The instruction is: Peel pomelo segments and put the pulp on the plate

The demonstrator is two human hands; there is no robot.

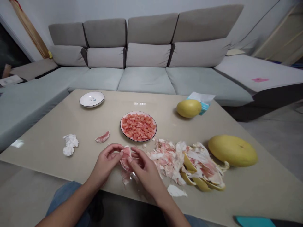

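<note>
Left hand [105, 162] and right hand [146, 171] grip a pomelo segment [125, 159] just in front of a round plate [123, 126].

Head view: the fingers of both hands are curled and closed on the pink segment, the right fingertips [129, 160] pressing on its torn membrane. The plate, rimmed in dark, is piled with diced pink pomelo pulp [138, 127]. In front of it and to the right lies a heap of pith and yellow rind [184, 164], with a large yellow pomelo [233, 150] beyond that. Behind it and to the right sit a smaller pomelo [188, 108] and a tissue packet [201, 102]. To its left are a loose segment [102, 137], crumpled tissue [70, 145] and a small white dish [92, 99].
</note>
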